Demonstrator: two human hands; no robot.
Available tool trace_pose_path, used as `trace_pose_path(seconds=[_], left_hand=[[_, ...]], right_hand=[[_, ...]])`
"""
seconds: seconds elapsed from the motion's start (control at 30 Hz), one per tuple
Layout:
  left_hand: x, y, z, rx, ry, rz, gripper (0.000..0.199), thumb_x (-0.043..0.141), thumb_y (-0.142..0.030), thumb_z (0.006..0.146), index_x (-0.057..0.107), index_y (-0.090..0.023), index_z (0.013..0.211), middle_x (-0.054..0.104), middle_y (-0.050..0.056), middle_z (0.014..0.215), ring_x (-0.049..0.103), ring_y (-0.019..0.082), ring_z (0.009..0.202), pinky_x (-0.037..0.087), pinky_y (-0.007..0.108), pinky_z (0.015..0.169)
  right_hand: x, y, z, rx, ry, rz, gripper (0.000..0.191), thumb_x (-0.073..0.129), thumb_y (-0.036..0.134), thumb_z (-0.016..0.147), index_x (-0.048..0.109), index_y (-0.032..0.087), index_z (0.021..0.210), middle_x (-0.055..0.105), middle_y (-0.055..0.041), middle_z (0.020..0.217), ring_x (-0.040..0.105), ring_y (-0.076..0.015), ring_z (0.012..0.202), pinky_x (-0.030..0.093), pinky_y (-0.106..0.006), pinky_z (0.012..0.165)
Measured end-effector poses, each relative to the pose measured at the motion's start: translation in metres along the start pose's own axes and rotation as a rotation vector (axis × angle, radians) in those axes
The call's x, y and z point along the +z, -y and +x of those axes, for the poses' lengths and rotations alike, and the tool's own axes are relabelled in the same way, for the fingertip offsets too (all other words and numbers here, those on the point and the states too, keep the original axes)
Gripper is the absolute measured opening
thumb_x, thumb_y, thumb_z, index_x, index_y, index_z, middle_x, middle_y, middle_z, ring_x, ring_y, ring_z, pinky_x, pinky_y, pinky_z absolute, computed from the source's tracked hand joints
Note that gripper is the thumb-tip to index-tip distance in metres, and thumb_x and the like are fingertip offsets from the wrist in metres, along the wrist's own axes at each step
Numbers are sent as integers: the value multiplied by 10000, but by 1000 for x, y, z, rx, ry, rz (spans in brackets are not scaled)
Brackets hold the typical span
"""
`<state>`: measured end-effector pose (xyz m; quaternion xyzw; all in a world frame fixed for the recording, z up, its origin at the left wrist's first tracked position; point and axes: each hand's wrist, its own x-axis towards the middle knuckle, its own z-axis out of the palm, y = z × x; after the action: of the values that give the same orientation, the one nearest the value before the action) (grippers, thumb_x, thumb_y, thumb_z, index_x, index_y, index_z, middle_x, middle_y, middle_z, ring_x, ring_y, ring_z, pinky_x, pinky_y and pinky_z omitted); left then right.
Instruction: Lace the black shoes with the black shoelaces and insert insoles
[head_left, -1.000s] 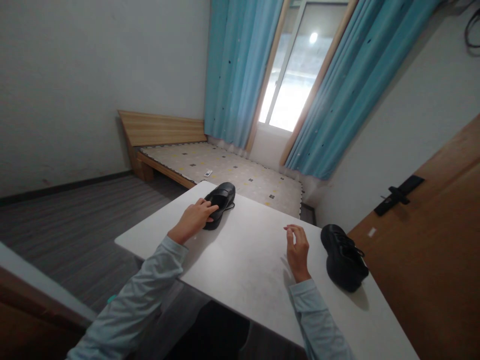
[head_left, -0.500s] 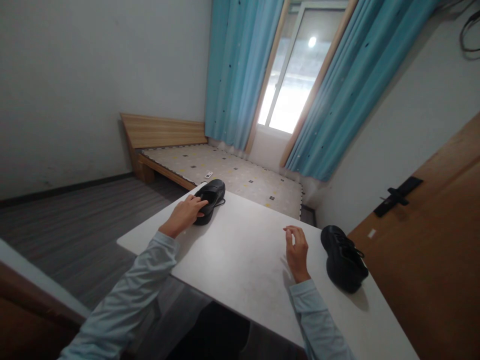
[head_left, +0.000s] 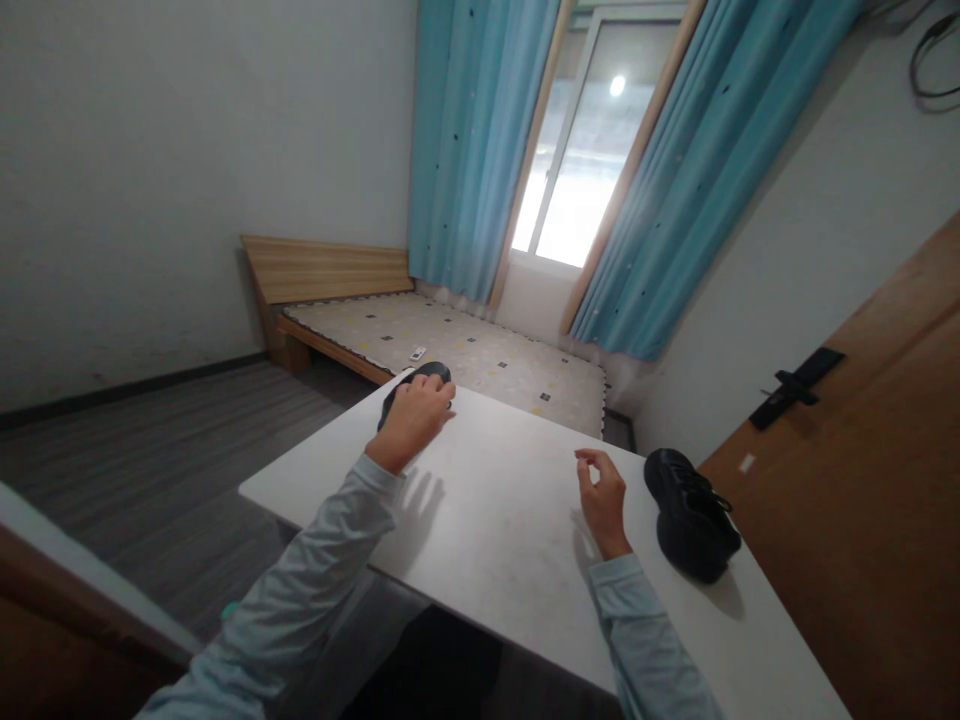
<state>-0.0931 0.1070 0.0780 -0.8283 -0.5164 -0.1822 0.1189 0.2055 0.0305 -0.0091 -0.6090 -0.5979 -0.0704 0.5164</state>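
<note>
Near the far left corner of the white table (head_left: 495, 520) is a black shoe (head_left: 435, 368), mostly covered by my left hand (head_left: 415, 415). That hand hovers over the shoe with its fingers spread, and its shadow falls on the tabletop. Whether any fingertip touches the shoe is hard to make out. My right hand (head_left: 604, 500) is held low over the right half of the table, loosely curled, with a gap between thumb and fingers and nothing in it. To its right sits a second black shoe with laces (head_left: 690, 515), apart from the hand.
Beyond the table is a low bed with a patterned mattress (head_left: 495, 345) and a wooden headboard (head_left: 337, 272). A small white object (head_left: 418, 354) lies on it. Blue curtains (head_left: 480, 150) flank the window (head_left: 592, 150). A wooden door with a black handle (head_left: 796, 388) is at the right.
My left hand has come out of the left shoe's opening and moved right and up over it. The right hand has barely shifted, its fingers a bit more curled.
</note>
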Motion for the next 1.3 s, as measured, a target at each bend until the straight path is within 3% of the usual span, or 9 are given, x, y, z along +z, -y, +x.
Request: trace_pose_path(seconds=[0.2,0.4,0.6,0.73,0.83,0.9,1.0,1.07,1.3], left_hand=[[-10,-54,14,359,-41,-278,183,415,-259,927,567,-174,985,596,55,984,571,155,899,441,261,798],[41,-88,12,508,80,-352,178,426,-218,906,561,-193,1020,621,57,970,611,153,831,464,244,716],[89,-80,11,460,240,-400,216,430,-174,885,574,-212,1040,637,46,1038,630,147,852,475,237,725],[95,-75,12,404,225,-436,227,419,-183,889,581,-212,1046,638,51,1054,628,153,877,476,252,763],[96,-75,11,409,238,-438,232,421,-178,883,587,-212,1042,641,51,1053,631,158,872,478,253,754],[97,-76,10,426,240,-434,232,419,-180,881,589,-213,1035,645,49,1047,633,165,867,480,256,744],[97,-77,9,448,239,-425,228,419,-176,880,591,-209,1026,647,54,1035,636,169,862,482,259,741],[97,-78,8,456,245,-422,226,424,-166,876,590,-206,1025,645,58,1033,635,166,865,482,256,744],[94,-78,5,454,259,-423,223,434,-176,875,591,-209,1030,646,53,1034,633,158,854,486,249,745]], right_hand=[[-1,2,1,26,47,46,205,461,280,821,617,159,878,668,-83,857,602,-196,759,485,-371,744],[-9,0,1,-1,144,-24,224,458,292,829,612,159,922,670,-85,859,603,-199,738,487,-373,726],[-46,-18,6,-193,110,-434,259,427,293,847,600,149,976,646,-130,930,560,-266,907,434,-433,821],[-88,-33,3,-189,79,-807,342,437,340,839,557,138,1087,618,-173,1010,525,-314,958,402,-459,819],[-118,-55,-6,-82,75,-956,439,423,434,830,523,134,1135,602,-201,1059,509,-363,1014,395,-503,800],[-134,-74,-13,-3,121,-940,477,426,488,812,532,128,1106,608,-207,1036,541,-363,963,418,-494,758],[-149,-102,-21,19,259,-754,403,454,503,775,594,140,881,635,-184,860,591,-323,819,456,-442,724],[-153,-114,-24,20,254,-670,361,469,502,759,606,175,829,646,-164,860,601,-322,825,463,-441,725],[-150,-110,-24,27,198,-747,434,437,560,775,651,187,833,673,-155,865,599,-323,826,451,-422,675]])
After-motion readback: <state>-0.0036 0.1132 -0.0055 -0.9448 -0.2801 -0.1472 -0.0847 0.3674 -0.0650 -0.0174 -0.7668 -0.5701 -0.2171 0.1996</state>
